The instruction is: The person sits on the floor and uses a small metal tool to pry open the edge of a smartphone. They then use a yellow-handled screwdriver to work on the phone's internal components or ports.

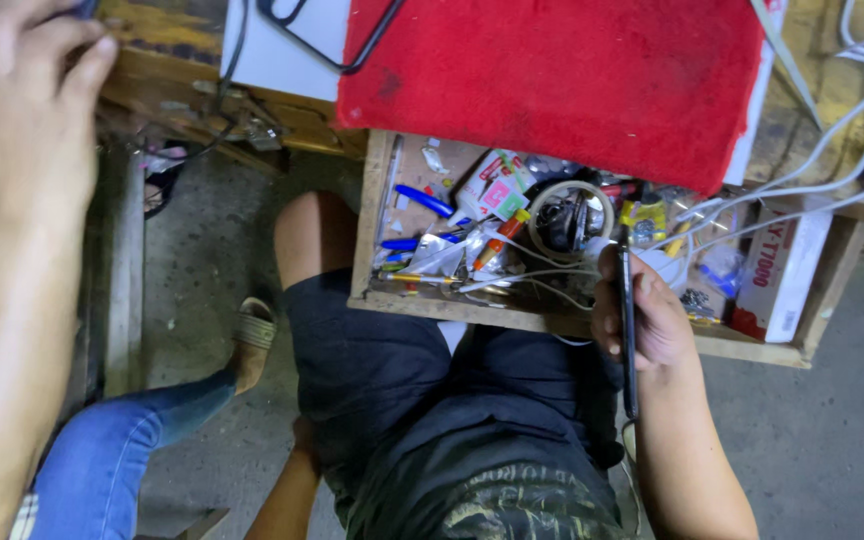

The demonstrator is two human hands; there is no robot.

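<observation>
Head view looks straight down over the person's lap, and a good deal is cut off or muddled. The left hand cannot be seen: the left forearm (287, 495) drops beside the dark shorts and its end is hidden behind the thigh, so I cannot tell whether that grip is apart or together. The right hand (642, 315) is raised in front of the drawer, palm turned inward, its grip clamped on a thin dark phone (627, 330) seen edge-on; the phone's lower end runs down along the wrist and its face is not visible.

Just beyond the knuckles lies an open wooden drawer (572, 322), crammed. Inside it are a roll of tape (570, 218), a blue pen (422, 200), an orange-tipped marker (497, 243), white cables (542, 272), a yellow tool (645, 218) and a red and white box (780, 275) at the right end; smaller bits are too tangled to name.

Above the drawer, a red cloth (552, 75) covers the desk (167, 75).

At far left, another person's hand (27, 110) and forearm are raised, holding something mostly out of frame; a jeans-clad leg (112, 450) and sandal (252, 335) show below.
</observation>
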